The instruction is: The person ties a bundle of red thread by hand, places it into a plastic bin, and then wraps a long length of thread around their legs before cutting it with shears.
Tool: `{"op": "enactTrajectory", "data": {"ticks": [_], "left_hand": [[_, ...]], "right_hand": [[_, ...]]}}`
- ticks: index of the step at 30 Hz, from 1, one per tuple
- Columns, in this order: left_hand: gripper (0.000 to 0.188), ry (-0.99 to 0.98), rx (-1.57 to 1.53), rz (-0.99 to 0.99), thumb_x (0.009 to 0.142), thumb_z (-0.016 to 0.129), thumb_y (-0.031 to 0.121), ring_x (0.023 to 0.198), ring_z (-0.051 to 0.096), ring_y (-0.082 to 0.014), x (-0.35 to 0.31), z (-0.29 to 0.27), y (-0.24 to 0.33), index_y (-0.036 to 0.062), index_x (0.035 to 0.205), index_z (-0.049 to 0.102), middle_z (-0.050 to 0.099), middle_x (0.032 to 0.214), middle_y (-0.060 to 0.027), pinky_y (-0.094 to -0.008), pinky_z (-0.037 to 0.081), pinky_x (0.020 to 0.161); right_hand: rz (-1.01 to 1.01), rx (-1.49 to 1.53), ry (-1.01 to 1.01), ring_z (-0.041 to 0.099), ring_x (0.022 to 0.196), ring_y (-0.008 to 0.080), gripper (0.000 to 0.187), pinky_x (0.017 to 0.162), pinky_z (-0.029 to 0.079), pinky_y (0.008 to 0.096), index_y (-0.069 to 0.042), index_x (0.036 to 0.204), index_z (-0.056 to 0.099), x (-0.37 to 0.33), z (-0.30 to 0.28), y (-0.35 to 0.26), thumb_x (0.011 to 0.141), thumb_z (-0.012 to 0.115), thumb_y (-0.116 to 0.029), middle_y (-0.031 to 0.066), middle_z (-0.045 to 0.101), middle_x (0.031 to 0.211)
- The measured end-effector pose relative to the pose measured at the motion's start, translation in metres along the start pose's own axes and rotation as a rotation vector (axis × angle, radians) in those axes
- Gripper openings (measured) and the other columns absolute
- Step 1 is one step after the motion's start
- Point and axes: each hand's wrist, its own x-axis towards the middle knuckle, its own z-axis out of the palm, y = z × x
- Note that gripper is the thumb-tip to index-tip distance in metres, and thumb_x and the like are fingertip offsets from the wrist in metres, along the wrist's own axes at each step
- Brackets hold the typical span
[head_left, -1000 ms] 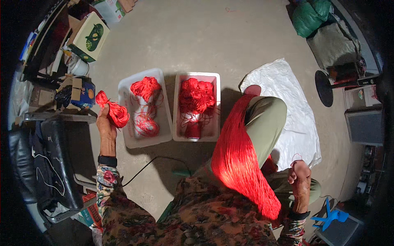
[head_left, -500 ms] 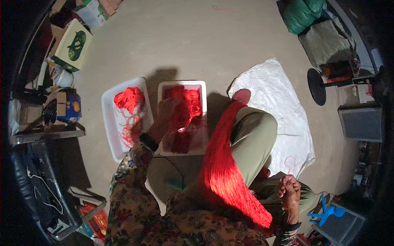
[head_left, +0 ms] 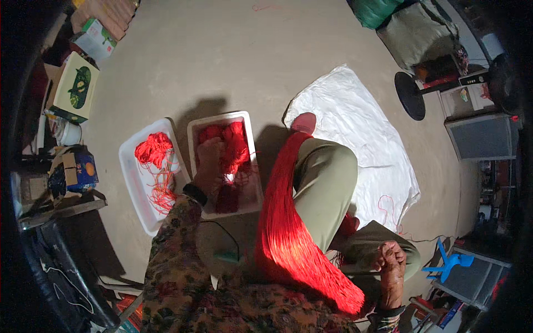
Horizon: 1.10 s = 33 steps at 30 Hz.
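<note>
My left hand (head_left: pixel 209 162) reaches into a white tray (head_left: pixel 256 206) at the centre, at the left side of the red thread bundles (head_left: pixel 236 145) in it. Dim light and the thread hide its fingertips. A long hank of red thread (head_left: pixel 286 230) drapes from my raised knee down across my lap. At the lower right, beside this hank, my right hand (head_left: pixel 392 260) is closed with its fingers curled together. Whatever it may hold is too small to make out. A loop of thin red thread (head_left: pixel 383 200) lies on the white sheet (head_left: pixel 366 133) just beyond it.
A second white tray (head_left: pixel 132 191) with tangled red thread (head_left: pixel 154 150) stands left of the first. Boxes (head_left: pixel 78 89) and a black padded seat (head_left: pixel 78 266) line the left. A fan (head_left: pixel 410 95), sacks (head_left: pixel 416 33) and a blue plastic piece (head_left: pixel 451 263) are at right.
The whole view has turned slightly and shifted, so most of the scene sits further left. My left hand stays in the centre tray; my right hand remains closed beside the hank.
</note>
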Motion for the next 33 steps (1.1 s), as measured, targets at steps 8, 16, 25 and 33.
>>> {"op": "enactTrajectory", "data": {"ticks": [8,16,25,33], "left_hand": [[0.021,0.216,0.354,0.486,0.084,0.051,0.015,0.064,0.056,-0.0148,-0.027,0.03,0.137,-0.0003,0.085,0.065,0.062,0.072,-0.0027,-0.0274,0.043,0.058],[0.027,0.02,-0.15,0.125,0.089,0.056,0.015,0.081,0.06,-0.0156,-0.066,0.11,0.254,-0.0041,0.107,0.057,0.061,0.092,-0.0096,-0.027,0.05,0.073],[0.026,-0.659,0.032,0.054,0.087,0.056,0.017,0.076,0.059,-0.0134,-0.14,0.26,0.293,-0.0049,0.101,0.06,0.063,0.082,-0.0085,-0.0262,0.046,0.073],[0.028,-1.133,0.63,0.208,0.087,0.059,0.023,0.081,0.061,-0.0125,-0.173,0.261,0.265,0.0007,0.103,0.063,0.065,0.089,-0.0033,-0.026,0.047,0.072]], "right_hand": [[-0.322,-0.034,0.243,0.03,0.049,0.0032,0.026,0.044,0.023,0.021,-0.009,0.091,0.056,-0.048,-0.088,0.037,0.092,0.056,-0.034,-0.0076,0.037,0.06],[-0.488,-0.03,0.629,0.041,0.06,0.0043,0.017,0.054,0.033,0.0209,-0.005,0.095,0.06,-0.097,-0.136,0.069,0.092,0.056,-0.022,-0.0038,0.048,0.069],[-0.458,-0.231,0.738,0.051,0.113,0.0189,0.039,0.089,0.044,0.0338,-0.002,0.127,0.05,-0.125,-0.135,0.099,0.094,0.05,-0.023,0.0105,0.055,0.123],[-0.434,-0.164,0.622,0.049,0.112,0.0202,0.039,0.094,0.041,0.0328,-0.001,0.127,0.049,-0.109,-0.113,0.117,0.093,0.05,-0.02,0.0102,0.052,0.124]]}}
